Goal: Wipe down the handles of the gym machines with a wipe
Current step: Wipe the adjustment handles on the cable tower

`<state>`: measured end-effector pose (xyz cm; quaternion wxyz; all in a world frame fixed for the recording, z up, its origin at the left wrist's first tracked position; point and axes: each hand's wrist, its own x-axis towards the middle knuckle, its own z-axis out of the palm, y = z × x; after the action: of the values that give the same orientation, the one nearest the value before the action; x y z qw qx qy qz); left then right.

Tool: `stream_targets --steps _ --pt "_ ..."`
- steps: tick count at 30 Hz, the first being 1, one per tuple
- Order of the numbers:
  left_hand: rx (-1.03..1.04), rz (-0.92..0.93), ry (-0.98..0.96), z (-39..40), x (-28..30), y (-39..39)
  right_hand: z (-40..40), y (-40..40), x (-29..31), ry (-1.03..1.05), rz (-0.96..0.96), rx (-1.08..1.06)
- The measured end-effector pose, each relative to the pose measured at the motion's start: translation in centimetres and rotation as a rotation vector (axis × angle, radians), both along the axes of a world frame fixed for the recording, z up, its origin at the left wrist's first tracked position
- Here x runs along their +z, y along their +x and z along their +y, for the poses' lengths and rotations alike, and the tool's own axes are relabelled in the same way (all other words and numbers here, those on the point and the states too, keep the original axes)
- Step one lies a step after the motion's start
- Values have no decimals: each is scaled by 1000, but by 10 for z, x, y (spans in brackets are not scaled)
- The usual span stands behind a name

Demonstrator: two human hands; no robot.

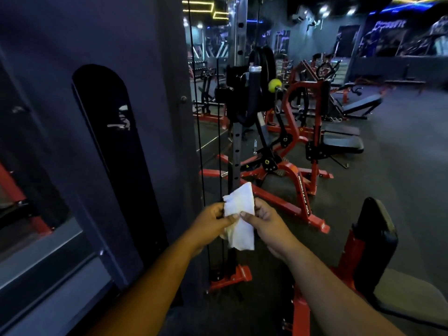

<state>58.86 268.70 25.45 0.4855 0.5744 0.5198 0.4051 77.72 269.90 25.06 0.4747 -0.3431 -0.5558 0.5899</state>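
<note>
A white wipe (240, 209) is held upright in front of me, folded into a long strip. My left hand (211, 221) pinches its left edge and my right hand (264, 219) pinches its right edge, thumbs meeting at the middle. Behind the wipe stands a cable machine with a perforated grey upright (235, 146) and black cables (219, 141). A black padded handle with a silver cap (253, 88) hangs higher up on that machine. A yellow-tipped handle (275, 85) sticks out from the red machine (298, 132) beyond.
A dark weight-stack cover (116, 154) fills the left side. A red base foot (230, 277) lies on the floor below my hands. A black pad on a red frame (373, 241) stands at the lower right. Benches (358, 107) and open grey floor (400, 166) lie to the right.
</note>
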Motion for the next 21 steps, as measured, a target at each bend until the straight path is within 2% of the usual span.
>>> stream_targets --steps 5,8,10,12,17,19,21 --pt "74 -176 163 53 39 12 59 22 43 192 -53 -98" --pt "40 -151 219 77 57 10 89 30 60 367 -153 -70" --pt "34 -141 196 94 64 5 104 32 67 405 -186 -42" --pt "4 -159 180 109 68 -2 115 29 71 370 -171 -39" --pt "-35 -74 284 140 75 -18 127 4 75 43 150 -99" --pt "-74 -2 344 156 77 -28 131 -10 77 7 57 -98" --pt "-93 73 413 170 84 -39 139 -24 80 79 -73 -113"
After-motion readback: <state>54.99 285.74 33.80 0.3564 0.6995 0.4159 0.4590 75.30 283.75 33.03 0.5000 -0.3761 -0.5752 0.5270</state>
